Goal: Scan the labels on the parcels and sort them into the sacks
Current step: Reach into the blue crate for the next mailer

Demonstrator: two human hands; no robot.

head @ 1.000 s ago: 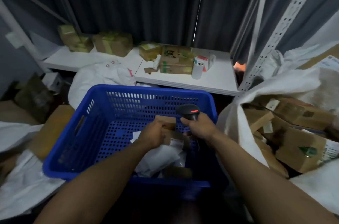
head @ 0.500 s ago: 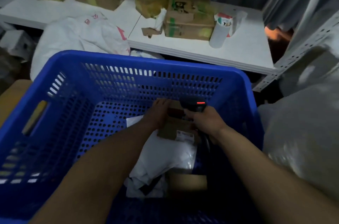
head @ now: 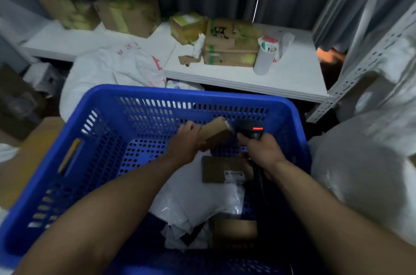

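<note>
My left hand (head: 186, 143) grips a small brown cardboard parcel (head: 217, 133), lifted and tilted inside the blue plastic crate (head: 99, 121). Right beside it, my right hand (head: 262, 149) holds a black handheld scanner (head: 252, 130) with a red light on top, its head almost touching the parcel's end. On the crate floor lie another brown box with a white label (head: 221, 172), a white plastic mailer (head: 198, 198) and a further brown box (head: 234, 229). A white sack (head: 364, 175) bulges at the right, and a second white sack (head: 112, 72) sits behind the crate.
A white shelf (head: 286, 76) behind the crate carries several taped cardboard boxes (head: 229, 47) and a white roll (head: 264, 58). A perforated metal upright (head: 371, 56) rises at the right. Cardboard (head: 29, 157) lies to the left of the crate. Dark curtains hang at the back.
My left hand has lifted the small brown parcel off the pile and tilted it towards the scanner. The labelled box beneath it is now uncovered. The view has pulled back slightly.
</note>
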